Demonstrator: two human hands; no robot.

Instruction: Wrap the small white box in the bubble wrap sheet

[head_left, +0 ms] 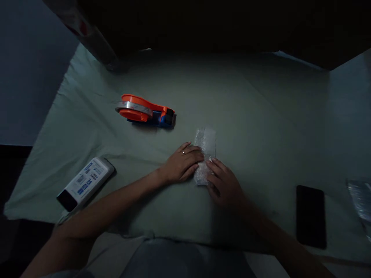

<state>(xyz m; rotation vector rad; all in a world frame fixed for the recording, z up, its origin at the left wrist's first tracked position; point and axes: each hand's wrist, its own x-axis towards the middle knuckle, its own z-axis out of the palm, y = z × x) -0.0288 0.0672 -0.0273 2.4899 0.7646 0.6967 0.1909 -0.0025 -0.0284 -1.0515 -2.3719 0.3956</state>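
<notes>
A small strip of clear bubble wrap (pixel 209 139) lies lengthwise on the green cloth in front of me. My left hand (pixel 184 163), with a ring on one finger, rests flat on its left side, fingers stretched out across it. At the wrap's right edge, my right hand (pixel 225 183) has its fingers bent and closed on the plastic. Whether something is inside the wrap cannot be made out in the dim light. Up and to the left of my hands stands an orange and blue tape dispenser (pixel 147 109) with a roll of clear tape in it.
A white and black device with blue print (pixel 87 181) lies at the left on the green cloth (pixel 261 123). On the right are a black phone (pixel 311 217) and a shiny plastic piece (pixel 361 200). A plastic-wrapped roll (pixel 89 34) leans at the back left, beside a large dark shape.
</notes>
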